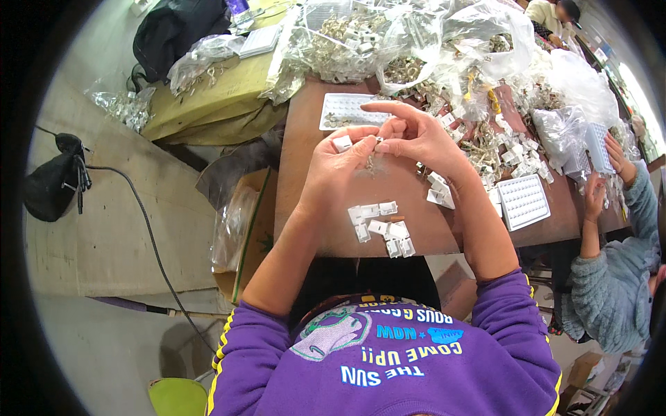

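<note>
Over the brown table [326, 208] my two hands meet, fingertips nearly touching. My left hand [336, 163] is closed, with a small white plastic block [342, 143] between its fingers. The thumb and a finger of my right hand [427, 139] pinch a tiny metallic part [379, 140], too small to name; its index finger stretches out to the left. Just beyond the hands lies a white tray [333, 102] with small pieces in it. Several loose white plastic housings [377, 227] lie on the table nearer to me.
A white tray with rows of slots [524, 201] lies at the right. Plastic bags [340, 45] and a heap of small metal and white parts [485, 142] fill the far side. A co-worker's hands [610, 166] hold a pale blue tray [599, 148]. An open cardboard box [253, 232] stands left.
</note>
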Available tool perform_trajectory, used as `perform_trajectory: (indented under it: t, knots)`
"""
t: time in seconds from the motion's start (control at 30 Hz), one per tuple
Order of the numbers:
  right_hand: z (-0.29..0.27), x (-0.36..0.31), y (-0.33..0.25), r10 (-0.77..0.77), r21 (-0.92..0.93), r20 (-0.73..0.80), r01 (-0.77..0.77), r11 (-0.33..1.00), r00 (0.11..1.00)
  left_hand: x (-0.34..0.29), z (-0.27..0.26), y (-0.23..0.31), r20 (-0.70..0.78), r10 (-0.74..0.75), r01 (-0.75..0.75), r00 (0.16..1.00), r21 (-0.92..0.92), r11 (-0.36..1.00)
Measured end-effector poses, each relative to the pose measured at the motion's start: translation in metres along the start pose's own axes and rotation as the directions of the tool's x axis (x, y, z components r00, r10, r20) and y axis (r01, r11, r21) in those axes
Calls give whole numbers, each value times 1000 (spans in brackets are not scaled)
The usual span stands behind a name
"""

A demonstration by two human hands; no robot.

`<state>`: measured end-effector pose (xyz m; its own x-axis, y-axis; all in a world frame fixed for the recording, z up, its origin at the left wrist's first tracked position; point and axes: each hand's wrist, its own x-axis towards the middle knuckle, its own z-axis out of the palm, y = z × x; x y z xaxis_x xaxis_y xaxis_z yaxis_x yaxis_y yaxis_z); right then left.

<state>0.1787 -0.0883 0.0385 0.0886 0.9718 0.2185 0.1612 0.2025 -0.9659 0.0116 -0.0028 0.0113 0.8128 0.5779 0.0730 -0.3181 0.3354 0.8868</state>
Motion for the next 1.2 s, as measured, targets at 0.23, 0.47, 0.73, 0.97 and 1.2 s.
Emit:
perform_trajectory:
  t: [0.23, 0.47, 0.73, 0.97, 1.2]
  knots:
    - [10, -1, -6, 62, 256, -81, -39, 966, 995, 3, 12, -10, -56, 189, -193, 980, -82, 978]
    - [18, -2, 1, 129, 560, 18, -117, 820, 992, 10, -4, -5, -125, 258, -262, 958, -18, 965]
    - [7, -4, -7, 146, 517, 15, -133, 846, 989, 12, -7, -5, -92, 268, -267, 959, 20, 964]
    - [10, -3, -5, 231, 68, -95, -226, 972, 968, 10, -4, -6, -140, 277, -268, 951, 77, 960]
    - [10, -4, -5, 223, -3, -72, -224, 975, 972, 9, -4, -7, -146, 241, -229, 960, 92, 969]
